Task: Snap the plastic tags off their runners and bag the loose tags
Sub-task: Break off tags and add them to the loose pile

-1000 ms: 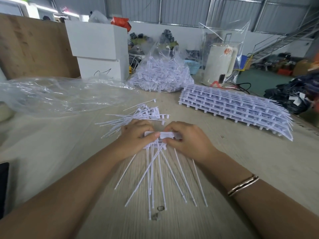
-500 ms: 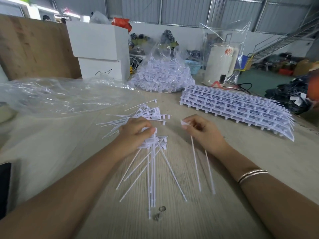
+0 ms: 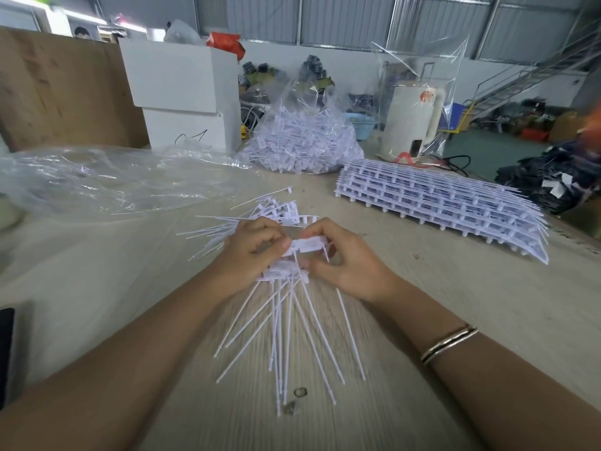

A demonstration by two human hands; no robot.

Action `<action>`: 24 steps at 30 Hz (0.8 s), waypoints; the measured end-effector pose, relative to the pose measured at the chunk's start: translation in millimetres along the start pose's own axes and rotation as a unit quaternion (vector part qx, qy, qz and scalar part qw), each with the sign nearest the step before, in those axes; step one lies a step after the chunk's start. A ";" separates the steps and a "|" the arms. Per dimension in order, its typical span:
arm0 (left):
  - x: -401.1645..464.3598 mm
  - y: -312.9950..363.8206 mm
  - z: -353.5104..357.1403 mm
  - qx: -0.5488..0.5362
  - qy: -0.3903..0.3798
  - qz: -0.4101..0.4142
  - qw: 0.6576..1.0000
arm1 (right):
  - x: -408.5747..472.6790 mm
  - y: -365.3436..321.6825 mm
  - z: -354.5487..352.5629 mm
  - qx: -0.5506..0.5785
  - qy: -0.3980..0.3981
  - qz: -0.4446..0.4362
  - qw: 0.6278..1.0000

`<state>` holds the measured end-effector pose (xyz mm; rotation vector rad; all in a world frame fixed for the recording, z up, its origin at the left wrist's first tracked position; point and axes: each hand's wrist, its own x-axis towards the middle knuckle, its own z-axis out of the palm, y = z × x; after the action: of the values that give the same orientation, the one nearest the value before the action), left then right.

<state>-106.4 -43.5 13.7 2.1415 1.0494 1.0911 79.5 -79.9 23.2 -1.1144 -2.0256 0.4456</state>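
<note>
Both hands meet over the middle of the wooden table (image 3: 455, 320). Left hand (image 3: 250, 255) has its fingers curled round a bundle of loose tags (image 3: 286, 271), gripping them by their flat heads, while their long thin tails (image 3: 292, 336) fan out toward the person and lie on the table below the wrists. Right hand (image 3: 344, 262) pinches one tag head (image 3: 309, 246) between thumb and fingers, right against the left thumb, so the two hands touch at that piece. A thin bracelet (image 3: 450, 343) sits on the right forearm.

Just beyond the left hand lies a small heap of more loose tags (image 3: 260, 216), partly hidden by the knuckles. Farther out past the right hand rests a flat stack of tags on runners (image 3: 439, 203), well apart from both hands. Straight ahead beyond the hands stands a clear bag filled with tags (image 3: 302, 141). Off to the left, beyond the left forearm, a slack clear plastic bag (image 3: 107, 180) lies crumpled on the table. Near the tips of the tails, close to the person, sit two small dark bits (image 3: 294, 400); what they are is too small to tell.
</note>
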 end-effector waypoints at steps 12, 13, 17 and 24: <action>-0.1 0.9 0.2 0.046 -0.001 0.065 0.997 | 3.8 6.1 -4.2 0.035 0.024 0.050 0.998; -0.3 3.1 1.8 0.027 -0.005 0.055 0.998 | 3.3 4.1 -3.7 0.061 0.026 0.059 0.996; -3.1 10.1 -2.4 -0.210 0.002 -0.037 0.977 | -1.8 5.1 -15.8 0.229 0.101 0.144 0.957; 8.1 -7.5 -3.2 0.162 0.064 -0.037 0.984 | 6.2 20.3 -6.9 -0.005 0.037 0.127 0.991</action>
<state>-109.0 -32.3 13.6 2.2806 1.4394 1.0974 94.1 -63.8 18.0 -1.3823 -1.8317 0.5142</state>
